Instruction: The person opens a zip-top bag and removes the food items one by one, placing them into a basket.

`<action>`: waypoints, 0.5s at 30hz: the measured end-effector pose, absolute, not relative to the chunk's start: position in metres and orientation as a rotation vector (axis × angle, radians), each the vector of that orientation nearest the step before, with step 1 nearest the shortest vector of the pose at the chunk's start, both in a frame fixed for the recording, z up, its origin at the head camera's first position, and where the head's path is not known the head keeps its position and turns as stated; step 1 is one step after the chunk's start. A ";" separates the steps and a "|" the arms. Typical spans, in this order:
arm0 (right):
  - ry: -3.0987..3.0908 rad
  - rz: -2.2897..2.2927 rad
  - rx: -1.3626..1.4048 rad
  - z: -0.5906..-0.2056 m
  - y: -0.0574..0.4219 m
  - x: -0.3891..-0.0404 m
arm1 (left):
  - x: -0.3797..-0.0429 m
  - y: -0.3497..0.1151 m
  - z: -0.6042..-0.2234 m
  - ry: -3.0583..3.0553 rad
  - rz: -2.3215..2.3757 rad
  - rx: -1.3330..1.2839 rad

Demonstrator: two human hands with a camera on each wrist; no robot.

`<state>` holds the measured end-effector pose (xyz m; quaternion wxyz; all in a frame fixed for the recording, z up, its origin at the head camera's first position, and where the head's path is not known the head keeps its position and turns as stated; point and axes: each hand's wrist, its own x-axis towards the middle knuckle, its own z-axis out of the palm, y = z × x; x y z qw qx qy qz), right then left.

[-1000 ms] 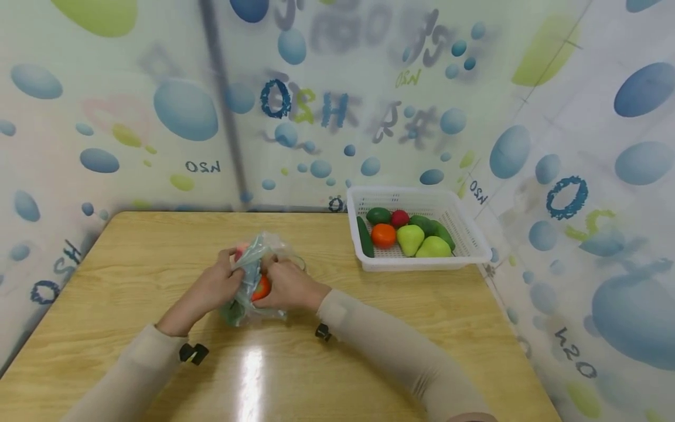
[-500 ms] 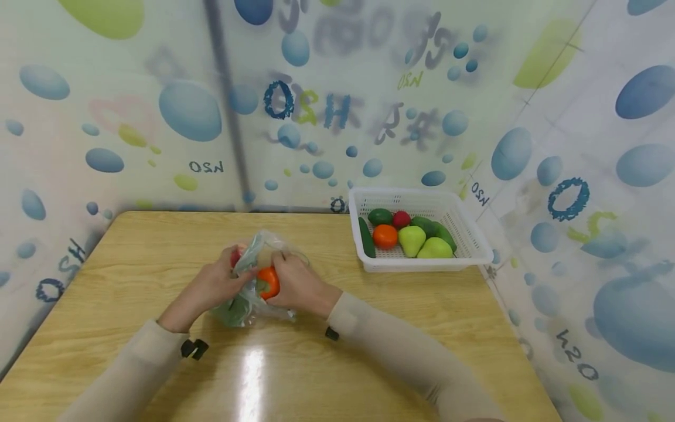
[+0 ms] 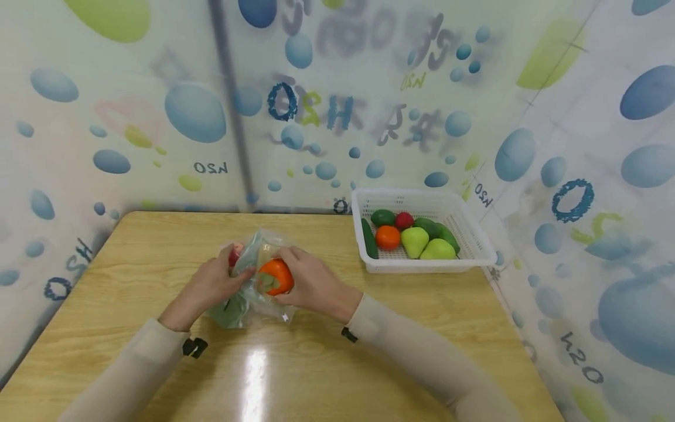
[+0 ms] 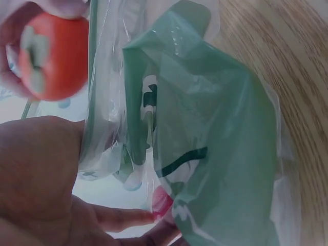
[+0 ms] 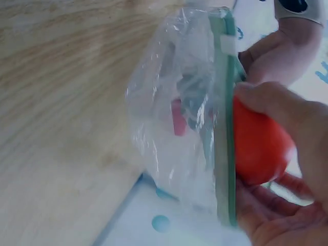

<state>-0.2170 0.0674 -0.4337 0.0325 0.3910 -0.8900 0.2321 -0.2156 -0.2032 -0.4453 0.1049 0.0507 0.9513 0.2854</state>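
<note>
An orange-red persimmon [image 3: 276, 276] with a green calyx is gripped in my right hand [image 3: 320, 287], thumb on one side and fingers on the other. It sits outside the green zip edge, right at the mouth of a clear and green zip bag [image 5: 179, 148]. My left hand [image 3: 208, 287] holds the bag by its mouth, thumb toward the persimmon. Beside those left fingers a red-pink round thing [image 3: 236, 254] shows, partly hidden by the hand. In the left wrist view the persimmon [image 4: 55, 56] is left of the bag's green panel [image 4: 215, 128].
A white plastic basket [image 3: 424, 266] stands at the back right of the wooden table [image 3: 327, 363]. Inside are a persimmon [image 3: 388, 238], two green pears [image 3: 415, 241], a cucumber [image 3: 370, 239] and other green and red produce. Patterned sheeting [image 3: 316, 152] hangs behind the table.
My right hand has drawn right and slightly up with the persimmon, which shows much more fully at the bag's mouth. My left hand keeps its hold on the bag. The view has shifted slightly.
</note>
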 end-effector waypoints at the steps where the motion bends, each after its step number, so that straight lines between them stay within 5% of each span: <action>1: -2.702 0.742 1.228 -0.433 0.071 -0.216 | -0.215 -0.204 -0.446 2.817 0.836 0.151; 15: -2.621 0.882 1.072 -0.394 0.135 -0.225 | -0.212 -0.209 -0.448 2.941 0.850 0.103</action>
